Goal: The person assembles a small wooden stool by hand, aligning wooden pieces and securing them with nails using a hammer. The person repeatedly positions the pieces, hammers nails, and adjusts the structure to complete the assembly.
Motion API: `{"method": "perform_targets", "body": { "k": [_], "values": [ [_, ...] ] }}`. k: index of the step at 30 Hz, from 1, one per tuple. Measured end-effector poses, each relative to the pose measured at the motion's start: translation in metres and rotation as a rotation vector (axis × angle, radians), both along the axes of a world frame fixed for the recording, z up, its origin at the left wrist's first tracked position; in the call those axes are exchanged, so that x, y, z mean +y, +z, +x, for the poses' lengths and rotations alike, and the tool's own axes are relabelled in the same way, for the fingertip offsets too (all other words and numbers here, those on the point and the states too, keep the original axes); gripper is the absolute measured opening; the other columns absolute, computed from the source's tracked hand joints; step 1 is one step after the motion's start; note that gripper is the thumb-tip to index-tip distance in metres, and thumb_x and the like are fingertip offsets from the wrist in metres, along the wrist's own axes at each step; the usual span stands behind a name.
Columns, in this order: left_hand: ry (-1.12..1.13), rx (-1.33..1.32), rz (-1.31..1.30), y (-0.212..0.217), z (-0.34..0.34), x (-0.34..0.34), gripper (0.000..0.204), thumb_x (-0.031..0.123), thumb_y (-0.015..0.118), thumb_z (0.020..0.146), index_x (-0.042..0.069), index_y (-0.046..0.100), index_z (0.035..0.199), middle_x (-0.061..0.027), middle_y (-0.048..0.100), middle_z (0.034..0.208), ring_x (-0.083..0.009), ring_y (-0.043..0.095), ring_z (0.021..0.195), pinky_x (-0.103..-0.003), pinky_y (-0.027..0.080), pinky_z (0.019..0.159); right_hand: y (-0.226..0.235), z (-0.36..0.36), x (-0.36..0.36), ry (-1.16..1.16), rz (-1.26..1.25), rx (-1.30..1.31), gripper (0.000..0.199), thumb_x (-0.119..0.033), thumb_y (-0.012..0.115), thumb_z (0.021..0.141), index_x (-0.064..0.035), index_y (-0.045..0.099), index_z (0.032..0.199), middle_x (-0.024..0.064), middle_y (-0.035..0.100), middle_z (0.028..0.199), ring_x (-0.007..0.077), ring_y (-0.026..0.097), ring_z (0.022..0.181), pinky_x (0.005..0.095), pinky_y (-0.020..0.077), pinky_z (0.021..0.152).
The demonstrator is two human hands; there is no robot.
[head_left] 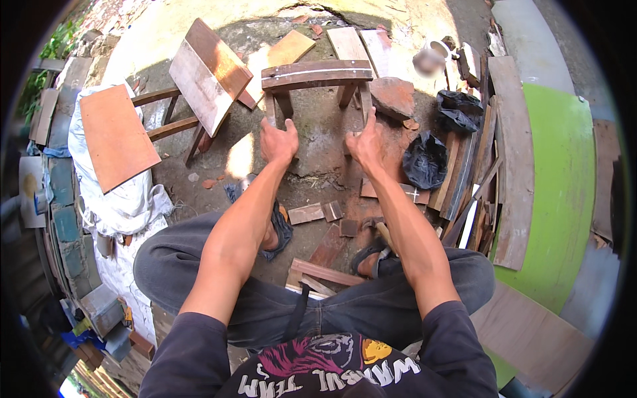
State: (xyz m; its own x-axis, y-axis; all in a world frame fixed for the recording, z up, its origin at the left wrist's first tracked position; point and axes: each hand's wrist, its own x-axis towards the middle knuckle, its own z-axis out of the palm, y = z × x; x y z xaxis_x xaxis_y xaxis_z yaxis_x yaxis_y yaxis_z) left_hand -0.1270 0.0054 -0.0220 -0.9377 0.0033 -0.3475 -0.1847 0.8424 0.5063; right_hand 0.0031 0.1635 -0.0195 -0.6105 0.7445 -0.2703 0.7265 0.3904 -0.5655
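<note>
**Two hands steady a wooden stool-like frame**

The wooden stool-like frame (pixel 316 76) sits at far centre, apparently being positioned; the next move likely calls for even, two-handed support. Its brown top rail (pixel 302 81) curves. The left hand (pixel 279 140) and right hand (pixel 366 141) appear closed around legs (pixel 366 101) on either side. A thin white line (pixel 322 70) runs along the rail.

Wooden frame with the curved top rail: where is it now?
In the head view, the wooden frame is at upper centre, its near legs at the left hand and right hand, a reddish slab just to its right.
</note>
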Motion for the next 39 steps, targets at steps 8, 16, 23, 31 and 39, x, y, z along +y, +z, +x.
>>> {"method": "perform_targets", "body": {
  "k": [8, 16, 23, 31, 39],
  "values": [
    [0.000, 0.002, -0.015, 0.001, 0.006, 0.000, 0.077, 0.044, 0.059, 0.088, 0.000, 0.034, 0.146, -0.0244, 0.051, 0.138, -0.0392, 0.050, 0.128, -0.049, 0.039, 0.106, -0.012, 0.006, -0.001, 0.015, 0.026, 0.036, 0.094, -0.026, 0.066, 0.079, -0.0058, 0.016, 0.155, 0.0315, 0.048, 0.125, 0.0475, 0.055, 0.110, 0.0533, 0.0460, 0.093],
    [-0.026, -0.048, -0.034, 0.014, 0.002, 0.003, 0.084, 0.050, 0.059, 0.088, 0.001, 0.030, 0.149, -0.0237, 0.048, 0.142, -0.0386, 0.047, 0.131, -0.049, 0.038, 0.107, -0.019, 0.005, 0.016, 0.072, -0.100, 0.106, 0.101, -0.055, 0.063, 0.085, -0.0036, 0.012, 0.156, 0.0368, 0.041, 0.137, 0.0506, 0.047, 0.124, 0.0504, 0.0403, 0.104],
    [-0.118, -0.057, 0.125, -0.009, -0.007, -0.012, 0.104, 0.066, 0.058, 0.085, -0.006, 0.020, 0.150, -0.0326, 0.040, 0.145, -0.0438, 0.042, 0.135, -0.049, 0.033, 0.112, -0.043, 0.092, 0.071, 0.099, -0.349, 0.140, 0.093, -0.053, 0.050, 0.094, 0.0028, 0.008, 0.155, 0.0315, 0.032, 0.152, 0.0426, 0.033, 0.142, 0.0402, 0.0307, 0.114],
    [-0.039, -0.193, 0.503, -0.056, -0.002, -0.065, 0.090, 0.068, 0.039, 0.095, -0.007, 0.031, 0.146, -0.0262, 0.047, 0.138, -0.0362, 0.046, 0.129, -0.042, 0.034, 0.109, -0.106, 0.237, 0.050, 0.303, 0.116, -0.581, 0.094, -0.023, 0.077, 0.074, -0.0123, 0.028, 0.153, 0.0208, 0.041, 0.145, 0.0403, 0.045, 0.128, 0.0491, 0.0429, 0.104],
    [0.096, -0.390, 0.311, -0.074, 0.105, -0.128, 0.070, 0.059, 0.041, 0.099, -0.004, 0.059, 0.123, -0.0141, 0.065, 0.092, -0.0238, 0.063, 0.077, -0.037, 0.051, 0.076, -0.123, 0.219, 0.036, 0.392, 0.386, -0.505, 0.049, -0.013, 0.072, 0.072, -0.0084, 0.049, 0.116, 0.0123, 0.057, 0.125, 0.0322, 0.049, 0.121, 0.0489, 0.0413, 0.102]
  ]
}}
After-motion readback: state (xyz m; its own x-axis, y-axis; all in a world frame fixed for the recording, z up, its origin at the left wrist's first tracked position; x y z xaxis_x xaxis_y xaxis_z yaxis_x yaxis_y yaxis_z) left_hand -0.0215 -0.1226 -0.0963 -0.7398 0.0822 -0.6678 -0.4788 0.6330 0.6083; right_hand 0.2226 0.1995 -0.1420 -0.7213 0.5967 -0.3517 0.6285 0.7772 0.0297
